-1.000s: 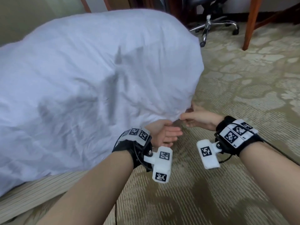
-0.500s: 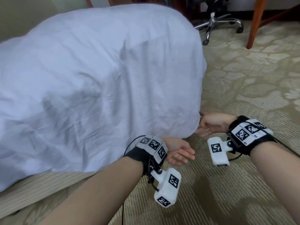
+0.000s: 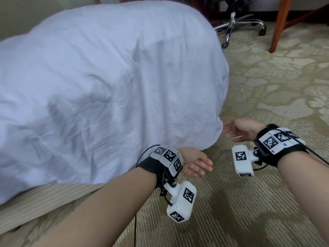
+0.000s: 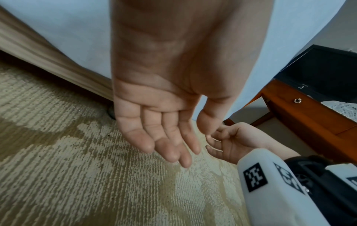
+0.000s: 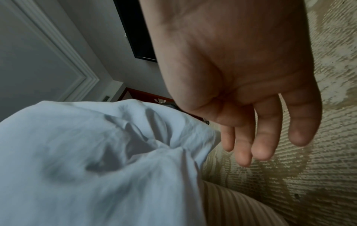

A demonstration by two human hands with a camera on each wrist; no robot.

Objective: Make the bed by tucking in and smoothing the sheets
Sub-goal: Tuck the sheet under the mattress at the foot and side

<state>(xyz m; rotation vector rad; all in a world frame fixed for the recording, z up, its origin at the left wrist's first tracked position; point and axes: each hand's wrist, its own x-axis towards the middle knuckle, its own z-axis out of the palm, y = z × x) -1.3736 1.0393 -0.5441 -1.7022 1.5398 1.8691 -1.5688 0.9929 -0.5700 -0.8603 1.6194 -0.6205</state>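
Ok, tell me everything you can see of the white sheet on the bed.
The white cotton-looking sheet drapes over the bed's corner, creased and wrinkled, its lower edge gathered in folds at the corner above the patterned beige carpet. The striped beige bed base shows below its hem. Neither hand touches it.

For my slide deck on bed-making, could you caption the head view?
Both open hands, left hand and right hand, hover empty by the white sheet at the bed's corner.

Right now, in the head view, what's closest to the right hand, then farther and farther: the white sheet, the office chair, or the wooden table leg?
From the right hand:
1. White sheet, just left of its fingertips.
2. Wooden table leg, far ahead.
3. Black office chair's chrome base, ahead left; too close to call against the leg.
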